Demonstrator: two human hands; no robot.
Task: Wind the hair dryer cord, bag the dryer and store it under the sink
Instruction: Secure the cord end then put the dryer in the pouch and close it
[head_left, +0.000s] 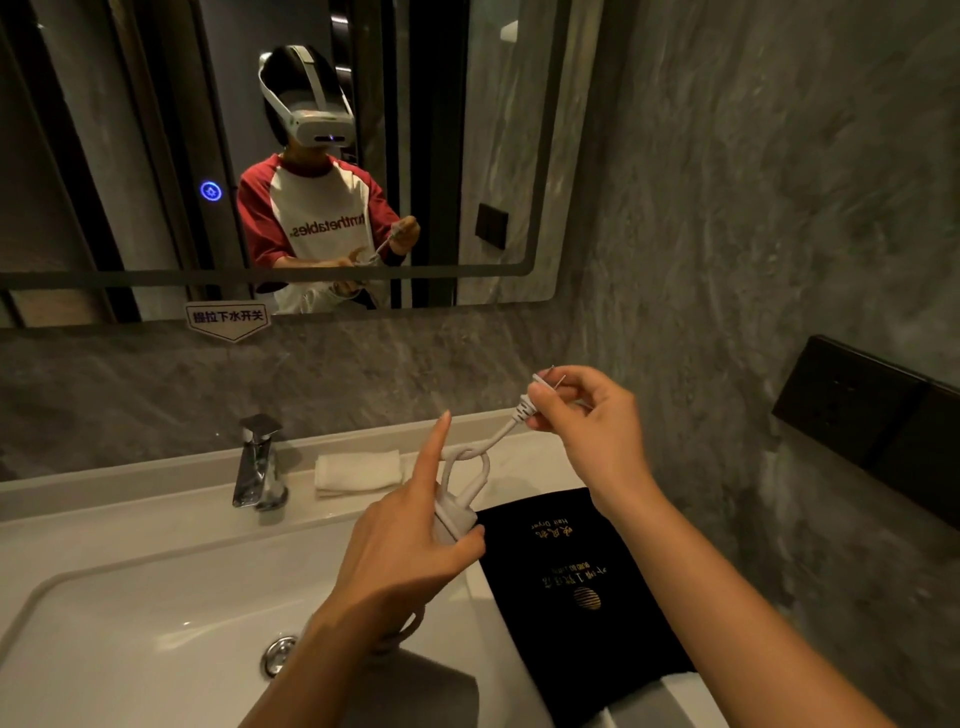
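My left hand (410, 540) grips a bundle of wound white cord (462, 499) above the sink's right edge, index finger pointing up. A cord loop sticks out above the fingers. My right hand (587, 421) pinches the white plug (530, 402) at the cord's end, its metal prongs pointing up and right. The short stretch of cord between both hands is taut. A black drawstring bag (576, 582) with gold lettering lies flat on the counter, below my right wrist. More cord hangs under my left wrist. The dryer body is hidden.
A white basin (130, 613) with a chrome drain lies lower left, a chrome faucet (260, 462) behind it. A folded white towel (358, 470) rests on the counter's back ledge. A black wall socket panel (862, 410) sits on the right marble wall. A mirror hangs above.
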